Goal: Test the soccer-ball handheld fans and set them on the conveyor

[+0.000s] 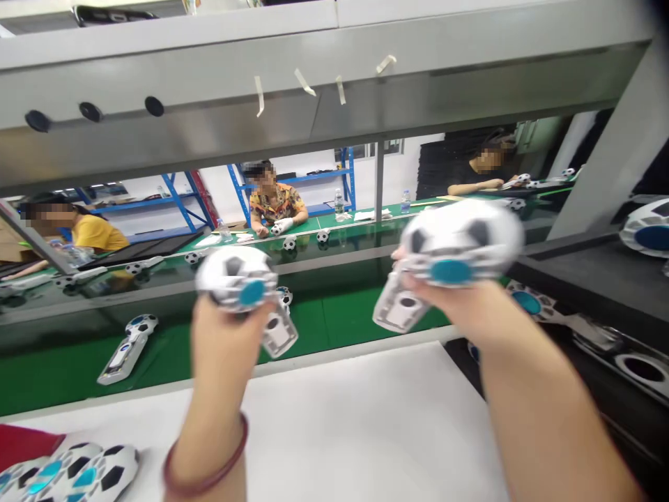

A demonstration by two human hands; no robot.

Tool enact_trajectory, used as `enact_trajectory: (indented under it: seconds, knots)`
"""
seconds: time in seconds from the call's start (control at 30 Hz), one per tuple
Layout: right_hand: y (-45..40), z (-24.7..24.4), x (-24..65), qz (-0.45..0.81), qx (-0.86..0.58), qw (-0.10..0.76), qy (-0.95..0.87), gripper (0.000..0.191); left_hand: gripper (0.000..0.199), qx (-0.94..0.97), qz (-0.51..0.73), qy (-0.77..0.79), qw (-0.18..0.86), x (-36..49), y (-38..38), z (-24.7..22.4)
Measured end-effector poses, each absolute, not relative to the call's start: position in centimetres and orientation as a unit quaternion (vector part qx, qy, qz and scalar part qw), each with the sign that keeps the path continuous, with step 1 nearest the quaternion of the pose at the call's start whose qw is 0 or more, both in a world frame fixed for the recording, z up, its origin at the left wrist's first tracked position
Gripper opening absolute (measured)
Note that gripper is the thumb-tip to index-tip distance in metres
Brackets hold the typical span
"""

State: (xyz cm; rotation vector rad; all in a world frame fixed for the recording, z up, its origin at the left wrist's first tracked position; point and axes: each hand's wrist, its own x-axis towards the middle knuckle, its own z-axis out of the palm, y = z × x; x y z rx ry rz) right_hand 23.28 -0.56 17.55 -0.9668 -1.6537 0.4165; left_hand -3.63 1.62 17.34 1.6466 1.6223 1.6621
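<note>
head | forward, down | close above white worktop (360, 425) | facing green belt (334, 317)

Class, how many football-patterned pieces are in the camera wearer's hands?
2: one football-patterned piece in the left hand, a second piece in the right hand. Any behind these would be hidden.

Smooth plastic casings (460, 240), glossy belt (337, 314)

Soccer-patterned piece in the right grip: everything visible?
The piece has a rounded white head with black patches and a teal oval near its lower edge. It looks like plastic; blur hides finer detail. A white handle with a dark oval slants down-left; the join is covered. The right grip holds it up, seen against the green surface.
</note>
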Motion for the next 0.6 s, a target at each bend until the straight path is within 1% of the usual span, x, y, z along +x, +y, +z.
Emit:
enact_trajectory:
  seconds: [0.03,0.07,0.1,0.13,0.17,0.23,0.3,0.37,0.47,0.57,0.6]
  knots:
    - [1.0,16.5,22.8,0.220,-0.461,0.574,-0.639,0.031,0.033,0.624,0.531,0.564,0.099,-2.4,3.3,16.2]
    - [2.7,15.3,22.5,0.237,-0.519,0.563,-0.598,0.032,0.033,0.656,0.473,0.584,0.069,-1.3,4.9,14.9]
    - [4.3,13.9,22.4,0.222,-0.575,0.537,-0.575,0.033,0.030,0.673,0.407,0.615,0.051,-0.2,6.5,13.4]
    - [5.8,12.5,22.5,0.191,-0.634,0.492,-0.566,0.031,0.029,0.687,0.349,0.635,0.042,0.6,7.9,11.9]
    - [7.1,11.1,22.8,0.172,-0.680,0.451,-0.552,0.030,0.028,0.696,0.327,0.637,0.046,1.3,9.1,10.5]
    - [8.8,9.1,23.7,0.143,-0.718,0.433,-0.527,0.033,0.034,0.700,0.308,0.643,0.047,2.1,11.1,8.3]
    - [9.3,8.4,24.6,0.123,-0.729,0.444,-0.505,0.045,0.045,0.691,0.311,0.651,0.039,2.2,12.3,7.0]
    - [9.0,8.8,25.1,0.108,-0.726,0.471,-0.489,0.051,0.050,0.677,0.308,0.668,0.019,1.5,13.0,6.5]
    - [8.1,10.5,24.5,0.115,-0.693,0.521,-0.485,0.050,0.048,0.643,0.280,0.712,-0.017,0.0,13.2,6.2]
    - [7.6,11.6,23.3,0.153,-0.654,0.546,-0.500,0.049,0.064,0.608,0.223,0.761,-0.031,-1.0,13.2,5.3]
    - [7.4,11.7,23.0,0.161,-0.646,0.548,-0.506,0.049,0.065,0.605,0.202,0.770,-0.027,-1.2,13.2,4.9]
